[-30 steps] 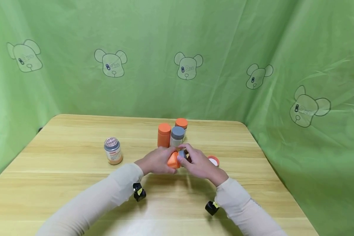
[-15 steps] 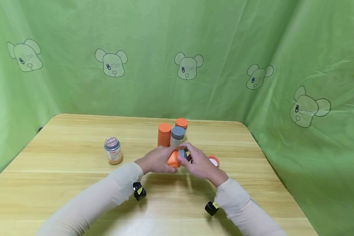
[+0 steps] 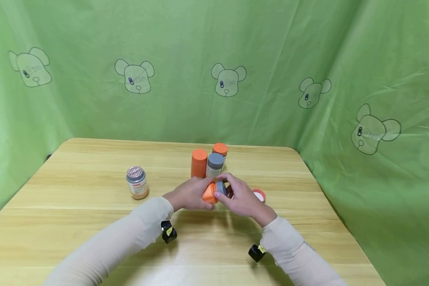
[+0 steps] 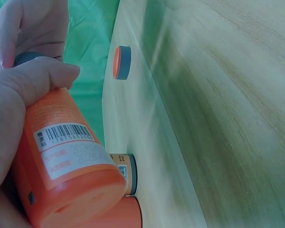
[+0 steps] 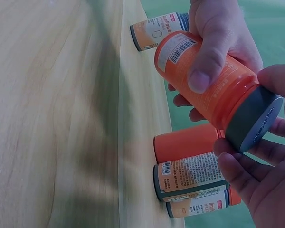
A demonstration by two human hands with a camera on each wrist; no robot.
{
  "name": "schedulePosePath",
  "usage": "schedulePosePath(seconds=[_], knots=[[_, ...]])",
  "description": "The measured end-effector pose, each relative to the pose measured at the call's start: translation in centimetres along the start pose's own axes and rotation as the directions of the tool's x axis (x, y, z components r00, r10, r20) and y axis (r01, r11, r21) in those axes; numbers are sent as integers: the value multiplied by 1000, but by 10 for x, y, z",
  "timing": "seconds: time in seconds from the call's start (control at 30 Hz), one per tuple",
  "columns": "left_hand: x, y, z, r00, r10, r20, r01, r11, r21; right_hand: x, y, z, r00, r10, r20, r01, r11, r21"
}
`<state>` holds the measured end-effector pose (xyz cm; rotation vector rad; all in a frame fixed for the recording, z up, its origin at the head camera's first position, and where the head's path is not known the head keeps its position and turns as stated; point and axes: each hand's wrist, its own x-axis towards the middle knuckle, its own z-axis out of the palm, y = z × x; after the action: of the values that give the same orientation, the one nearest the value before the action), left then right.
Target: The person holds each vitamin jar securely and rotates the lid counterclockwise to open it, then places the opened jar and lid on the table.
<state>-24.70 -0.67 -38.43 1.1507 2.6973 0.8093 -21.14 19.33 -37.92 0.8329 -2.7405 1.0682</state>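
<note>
In my left hand [image 3: 193, 193] I hold an orange bottle [image 5: 199, 78], tilted above the table, with the thumb and fingers wrapped round its body. A dark grey cap [image 5: 254, 118] sits on the bottle's neck, and the thumb and fingers of my right hand [image 3: 237, 198] pinch it round the rim. The bottle's base and barcode label face the left wrist camera. Just behind my hands stand an orange bottle [image 3: 199, 165], a grey-capped bottle [image 3: 214, 166] and an orange-capped bottle [image 3: 220, 148], close together. My hands hide the lower part of this group.
A bottle [image 3: 137, 183] with a patterned seal on its mouth and no cap stands to the left. An orange cap [image 3: 259, 195], white inside, lies right of my right hand, partly hidden by it. Green curtains [image 3: 178, 111] enclose the wooden table [image 3: 93, 167].
The right hand's fingers shift slightly around the grey cap. Both arms and the held bottle stay in nearly the same place; the other bottles have not moved.
</note>
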Motion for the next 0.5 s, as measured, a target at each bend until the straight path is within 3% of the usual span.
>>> schedulePosePath(seconds=[0.5], knots=[[0, 1, 0, 1000, 6, -3, -6, 999, 34, -2, 5, -2, 994, -108, 0, 108, 994, 18]])
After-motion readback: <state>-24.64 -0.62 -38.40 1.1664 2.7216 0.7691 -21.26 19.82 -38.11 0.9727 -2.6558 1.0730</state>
